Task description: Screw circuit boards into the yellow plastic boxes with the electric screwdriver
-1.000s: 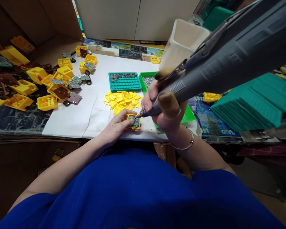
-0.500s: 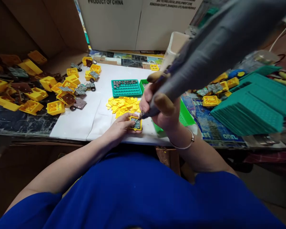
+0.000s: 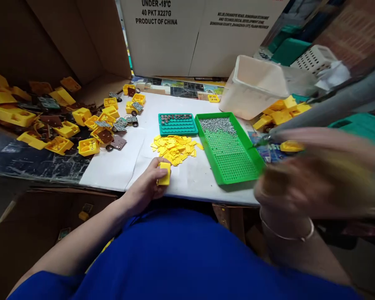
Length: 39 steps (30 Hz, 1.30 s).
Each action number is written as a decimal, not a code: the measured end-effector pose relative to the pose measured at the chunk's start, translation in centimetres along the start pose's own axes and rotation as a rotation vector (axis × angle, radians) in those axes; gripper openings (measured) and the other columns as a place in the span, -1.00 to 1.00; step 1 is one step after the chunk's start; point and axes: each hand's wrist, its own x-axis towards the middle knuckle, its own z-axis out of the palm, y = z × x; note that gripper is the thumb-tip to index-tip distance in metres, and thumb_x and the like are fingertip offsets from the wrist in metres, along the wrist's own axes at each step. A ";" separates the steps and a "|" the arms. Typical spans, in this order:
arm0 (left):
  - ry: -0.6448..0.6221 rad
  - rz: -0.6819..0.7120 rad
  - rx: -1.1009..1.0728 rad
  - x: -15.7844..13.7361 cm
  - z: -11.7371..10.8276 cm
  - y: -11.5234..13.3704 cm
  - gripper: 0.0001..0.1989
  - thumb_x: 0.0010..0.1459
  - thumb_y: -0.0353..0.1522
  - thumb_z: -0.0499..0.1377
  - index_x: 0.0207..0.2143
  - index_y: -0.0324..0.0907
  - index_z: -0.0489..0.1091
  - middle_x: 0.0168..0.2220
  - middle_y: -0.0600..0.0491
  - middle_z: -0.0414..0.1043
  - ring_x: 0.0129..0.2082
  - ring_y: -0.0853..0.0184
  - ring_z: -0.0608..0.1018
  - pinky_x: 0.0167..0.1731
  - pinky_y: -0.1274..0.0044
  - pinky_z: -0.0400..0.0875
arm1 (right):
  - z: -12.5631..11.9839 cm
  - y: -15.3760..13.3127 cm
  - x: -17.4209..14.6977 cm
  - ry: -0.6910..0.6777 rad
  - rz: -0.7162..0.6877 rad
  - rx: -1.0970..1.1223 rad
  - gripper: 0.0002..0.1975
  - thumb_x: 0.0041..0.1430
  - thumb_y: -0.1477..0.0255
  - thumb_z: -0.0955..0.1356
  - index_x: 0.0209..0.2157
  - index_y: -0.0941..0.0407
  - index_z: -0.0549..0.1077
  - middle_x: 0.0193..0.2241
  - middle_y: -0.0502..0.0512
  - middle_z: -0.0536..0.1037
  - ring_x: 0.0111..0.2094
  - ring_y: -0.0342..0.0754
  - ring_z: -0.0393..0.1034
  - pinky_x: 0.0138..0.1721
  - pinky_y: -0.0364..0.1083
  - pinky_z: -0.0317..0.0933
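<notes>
My left hand (image 3: 150, 177) is closed around a small yellow plastic housing (image 3: 164, 173), thumb on its smooth side, above the white work surface near the front edge. Out to the right, my right hand (image 3: 312, 179) is smeared by motion, with brown covers on some fingertips. Just behind and above it is a grey powered screwdriver (image 3: 328, 104), its thin tip pointing left; whether the fingers still grip it I cannot tell. Beyond my left hand lies a heap of flat yellow pieces (image 3: 176, 149). The green tray (image 3: 234, 166) holds many small silver screws (image 3: 218, 125).
A teal ridged tray (image 3: 178, 130) carries rows of small metal parts. Yellow housings (image 3: 89, 146) with metal plates and wheels pile up at left, before an open carton (image 3: 104, 50). A white bin (image 3: 253, 89) stands at the back right, beside more yellow pieces (image 3: 281, 110).
My right hand and the screwdriver have swung right, away from the housing. My left hand has turned the housing, so its smooth yellow side shows instead of the metal plate. The view has shifted.
</notes>
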 end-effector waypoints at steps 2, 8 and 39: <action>-0.069 0.027 0.029 0.0 -0.5 0.0 -0.58 0.03 -0.23 0.32 -0.10 -0.13 0.30 -0.39 0.16 0.39 -0.58 0.52 0.40 -0.63 0.67 0.33 | 3.0 -0.4 1.5 -0.269 -0.162 0.016 -0.81 0.15 0.16 0.39 -0.25 -0.13 0.62 -0.28 0.01 0.63 -0.21 0.00 0.52 -0.18 0.04 0.41; -0.048 0.064 -0.066 -0.4 -1.7 -0.2 -0.52 0.07 -0.29 0.34 0.02 -0.19 0.31 -0.09 -0.08 0.53 -0.04 0.18 0.60 0.00 0.39 0.48 | 14.2 1.7 7.5 -0.977 -0.327 -0.547 -0.64 0.32 0.52 0.20 -0.02 0.11 0.55 -0.05 0.19 0.57 -0.08 0.04 0.44 -0.14 -0.04 0.26; 0.105 0.376 0.062 1.0 -0.6 -3.7 -0.43 -0.05 -0.48 0.28 0.00 -0.04 0.14 -0.14 0.15 0.38 -0.17 0.37 0.42 -0.17 0.53 0.26 | 9.8 -0.9 -0.6 -1.033 0.422 0.566 -0.88 -0.07 0.44 0.46 -0.48 0.15 0.46 -0.44 -0.03 0.48 -0.37 -0.17 0.33 -0.28 -0.12 0.22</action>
